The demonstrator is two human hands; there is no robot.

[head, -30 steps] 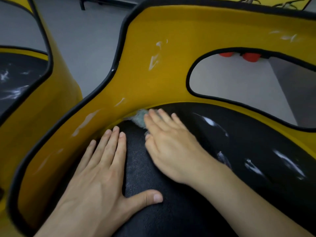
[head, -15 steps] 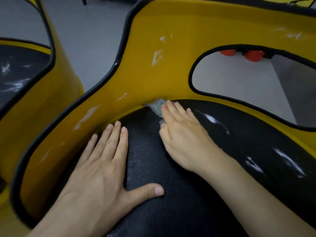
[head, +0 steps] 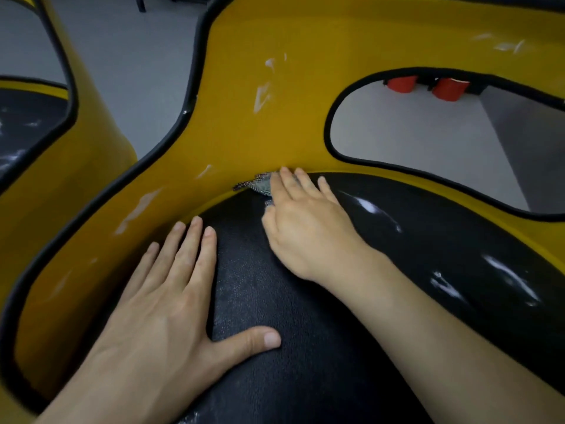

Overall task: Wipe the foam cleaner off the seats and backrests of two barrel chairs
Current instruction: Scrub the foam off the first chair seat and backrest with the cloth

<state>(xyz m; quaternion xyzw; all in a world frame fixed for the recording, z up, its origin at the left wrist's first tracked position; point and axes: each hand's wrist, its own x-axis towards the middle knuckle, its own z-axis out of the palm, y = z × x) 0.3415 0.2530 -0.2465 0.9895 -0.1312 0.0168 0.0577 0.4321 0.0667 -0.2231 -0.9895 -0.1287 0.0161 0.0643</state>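
Note:
I look down into a yellow barrel chair whose backrest (head: 305, 123) curves around a black seat (head: 275, 316). My right hand (head: 305, 228) presses a grey speckled cloth (head: 260, 185) flat against the seam where seat meets backrest; most of the cloth is hidden under the fingers. My left hand (head: 165, 307) rests flat on the left part of the seat with fingers spread. White foam streaks (head: 263, 96) mark the backrest, and more foam smears (head: 507, 280) lie on the right side of the seat. A second yellow chair (head: 46, 166) stands at the left, its black seat also streaked.
A black-edged oval cut-out (head: 428, 148) in the backrest shows grey floor behind. Two red objects (head: 446, 88) sit beyond the cut-out. Grey floor (head: 137, 62) separates the two chairs.
My right hand has slid the cloth along the seat's back seam, away from me and to the right. My left hand has stayed flat on the seat.

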